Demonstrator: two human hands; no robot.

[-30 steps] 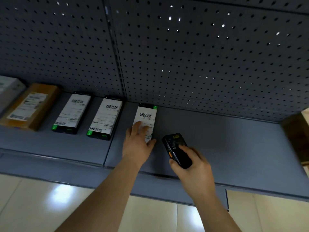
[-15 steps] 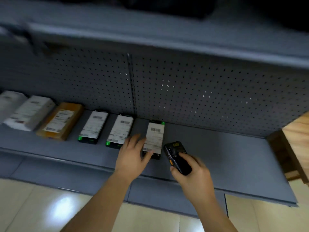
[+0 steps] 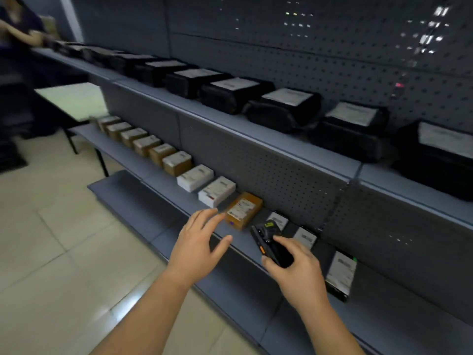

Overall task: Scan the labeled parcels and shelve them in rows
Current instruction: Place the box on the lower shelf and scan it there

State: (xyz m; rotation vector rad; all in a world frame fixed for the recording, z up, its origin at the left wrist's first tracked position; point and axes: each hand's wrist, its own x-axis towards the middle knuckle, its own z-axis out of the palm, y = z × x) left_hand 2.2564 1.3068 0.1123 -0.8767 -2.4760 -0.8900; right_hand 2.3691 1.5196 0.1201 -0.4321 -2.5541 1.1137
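My right hand (image 3: 297, 270) grips a black handheld scanner (image 3: 268, 242) with an orange side button, held over the front of the lower shelf (image 3: 179, 201). My left hand (image 3: 199, 242) hovers with fingers spread and holds nothing, just in front of an orange labeled parcel (image 3: 243, 210). To the right of that parcel lie three slim black labeled parcels: one (image 3: 279, 221) partly behind the scanner, a second (image 3: 305, 237), and the last one (image 3: 341, 274) nearest me on the right. White parcels (image 3: 216, 190) and brown boxes (image 3: 153, 149) continue the row leftward.
The upper shelf (image 3: 294, 147) carries a row of black bagged parcels (image 3: 284, 106) with white labels. Pegboard backs both shelves. A dark table (image 3: 74, 103) stands at the left over a tiled floor (image 3: 51, 239). Another person's arm (image 3: 23, 34) reaches in at the top left.
My left hand has lifted off the slim black parcel and pulled back to the left. The view swung left and up, revealing the whole shelf row. The scanner stays in my right hand.
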